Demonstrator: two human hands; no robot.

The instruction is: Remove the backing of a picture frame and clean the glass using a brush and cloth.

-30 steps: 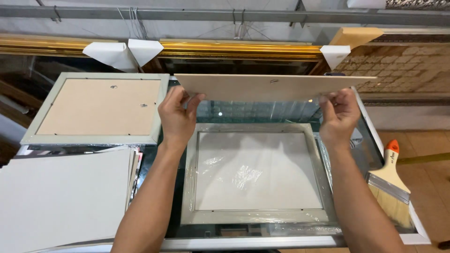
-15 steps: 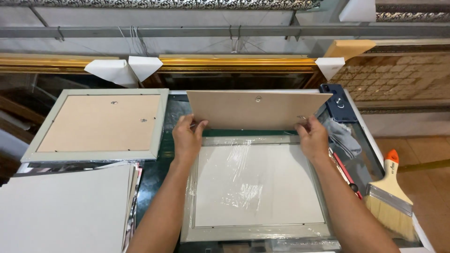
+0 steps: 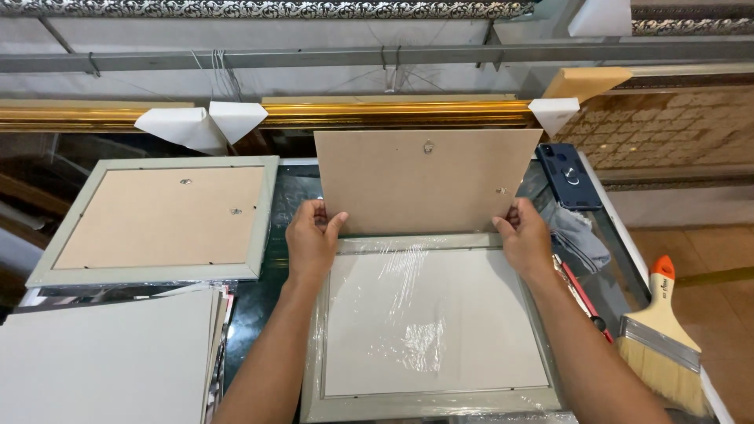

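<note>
The left hand [image 3: 312, 235] pinches the lower left corner of a brown backing board [image 3: 428, 180], thumb on the near face and fingers behind; the right hand [image 3: 525, 237] pinches the lower right corner the same way. So each grip is pressed together on the board's bottom edge, and the sheet rises from the two grips, tilted up and away, its small metal hanger [image 3: 428, 146] near the top edge.

The board looks thin, light and fairly stiff, likely to bow if held by one corner, so the two low corners seem a sound hold.

Just below the grips lies a pale grey frame [image 3: 314, 377] face down on the counter [image 3: 271, 259], its opening covered with crinkled clear film [image 3: 408, 330]. Left of the left grip sits a second frame [image 3: 263, 212] already backed. Right of the right grip are a dark phone [image 3: 569, 174], a grey cloth [image 3: 577, 235] and a paintbrush [image 3: 660, 338].
</note>
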